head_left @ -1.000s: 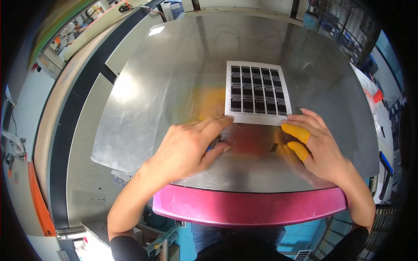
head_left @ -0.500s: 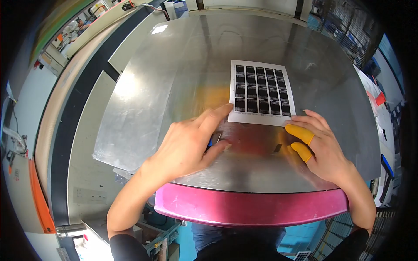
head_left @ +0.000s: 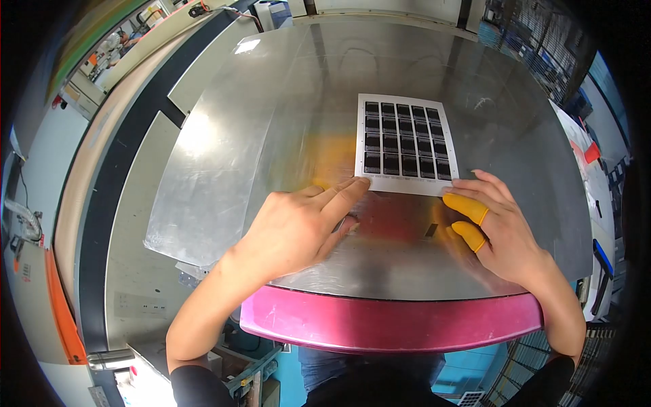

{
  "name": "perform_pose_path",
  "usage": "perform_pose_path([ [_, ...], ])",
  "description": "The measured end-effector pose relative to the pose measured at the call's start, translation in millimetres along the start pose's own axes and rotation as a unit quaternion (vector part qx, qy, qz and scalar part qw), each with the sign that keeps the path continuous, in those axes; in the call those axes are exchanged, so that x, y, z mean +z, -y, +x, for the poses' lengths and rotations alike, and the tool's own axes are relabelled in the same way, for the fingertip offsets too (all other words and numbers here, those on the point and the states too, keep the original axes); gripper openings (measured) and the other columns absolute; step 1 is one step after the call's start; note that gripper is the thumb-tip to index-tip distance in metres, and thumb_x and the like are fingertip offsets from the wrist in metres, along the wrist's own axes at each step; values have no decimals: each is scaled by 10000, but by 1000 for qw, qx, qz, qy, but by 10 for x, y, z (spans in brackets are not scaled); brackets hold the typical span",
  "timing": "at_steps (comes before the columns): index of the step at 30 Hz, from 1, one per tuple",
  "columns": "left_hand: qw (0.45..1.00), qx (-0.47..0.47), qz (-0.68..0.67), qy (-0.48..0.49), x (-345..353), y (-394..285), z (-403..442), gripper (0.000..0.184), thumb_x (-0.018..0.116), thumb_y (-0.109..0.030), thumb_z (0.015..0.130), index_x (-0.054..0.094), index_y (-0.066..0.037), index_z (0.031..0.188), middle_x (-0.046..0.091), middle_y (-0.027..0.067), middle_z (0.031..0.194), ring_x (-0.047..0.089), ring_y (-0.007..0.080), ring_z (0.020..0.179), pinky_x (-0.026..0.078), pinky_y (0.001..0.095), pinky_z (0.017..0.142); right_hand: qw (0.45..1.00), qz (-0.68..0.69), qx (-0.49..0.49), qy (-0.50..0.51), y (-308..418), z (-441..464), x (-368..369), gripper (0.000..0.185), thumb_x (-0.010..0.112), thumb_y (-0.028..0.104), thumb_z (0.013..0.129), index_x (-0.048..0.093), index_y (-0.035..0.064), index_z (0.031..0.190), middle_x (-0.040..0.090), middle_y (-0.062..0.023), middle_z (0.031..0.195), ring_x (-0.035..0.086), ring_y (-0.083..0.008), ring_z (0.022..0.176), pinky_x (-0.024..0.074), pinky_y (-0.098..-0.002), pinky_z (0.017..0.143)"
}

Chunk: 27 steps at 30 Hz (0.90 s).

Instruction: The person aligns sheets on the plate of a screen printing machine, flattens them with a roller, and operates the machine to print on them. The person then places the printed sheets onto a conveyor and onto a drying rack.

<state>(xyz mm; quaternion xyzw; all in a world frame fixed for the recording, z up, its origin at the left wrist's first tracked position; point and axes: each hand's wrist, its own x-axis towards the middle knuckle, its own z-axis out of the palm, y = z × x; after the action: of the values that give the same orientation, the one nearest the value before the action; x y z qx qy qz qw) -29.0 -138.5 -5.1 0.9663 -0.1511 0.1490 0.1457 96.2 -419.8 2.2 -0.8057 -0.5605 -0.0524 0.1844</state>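
A white sheet printed with a grid of black rectangles (head_left: pixel 408 186) lies flat on a shiny metal tabletop (head_left: pixel 325 88). My left hand (head_left: pixel 295 220) touches the sheet's near left corner with its extended fingertips, the thumb apart below them. At the near right corner, the fingertips of my right hand (head_left: pixel 502 227) rest on the sheet's edge. Yellow finger cots (head_left: pixel 468 207) cover two of that hand's digits. Its fingers are stretched out and apart, and neither hand grasps anything. A small dark rectangle (head_left: pixel 431 230) shows on the metal between the hands.
A glossy pink panel (head_left: pixel 393 322) forms the table's near edge, close to my body. Papers and a red object (head_left: pixel 593 153) are at the right. Wire racks (head_left: pixel 542 47) stand at the back right. Pale machine panels (head_left: pixel 139 230) flank the left side.
My left fingertips have slid from the sheet's left edge toward its near left corner. The sheet has shifted very slightly left. My right hand has barely moved.
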Motion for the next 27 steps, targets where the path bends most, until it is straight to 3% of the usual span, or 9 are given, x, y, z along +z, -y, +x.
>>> perform_pose_path([
  [12,1000,-13,18,12,22,21,-17,499,702,-136,812,553,-63,1282,685,117,1102,676,310,907,552,387,743,1000,4,-3,-1,-19,-16,21,337,656,79,818,621,10,1146,633,-120,1198,537,-275,1195,303,-467,1143],
  [21,999,-9,-11,-34,67,13,-1,498,711,-94,771,592,-73,1255,702,116,1027,678,296,773,546,367,687,1000,16,-18,13,-21,-200,-77,290,665,87,822,665,51,1110,646,-107,1181,545,-287,1200,353,-484,1107],
  [24,1000,-16,-8,-25,54,19,-10,394,696,-149,821,602,-69,1194,700,89,1042,680,262,829,545,357,653,994,-16,91,-60,-213,-589,-381,268,649,87,858,666,61,1124,659,-106,1165,577,-258,1164,389,-434,1074],
  [27,999,-23,-17,-34,64,15,-31,360,695,-155,824,619,-78,1167,701,88,1037,684,262,832,549,356,661,891,94,404,-186,-1172,-1440,-680,293,584,141,940,624,0,1194,658,-119,1168,602,-212,1092,433,-317,982],
])
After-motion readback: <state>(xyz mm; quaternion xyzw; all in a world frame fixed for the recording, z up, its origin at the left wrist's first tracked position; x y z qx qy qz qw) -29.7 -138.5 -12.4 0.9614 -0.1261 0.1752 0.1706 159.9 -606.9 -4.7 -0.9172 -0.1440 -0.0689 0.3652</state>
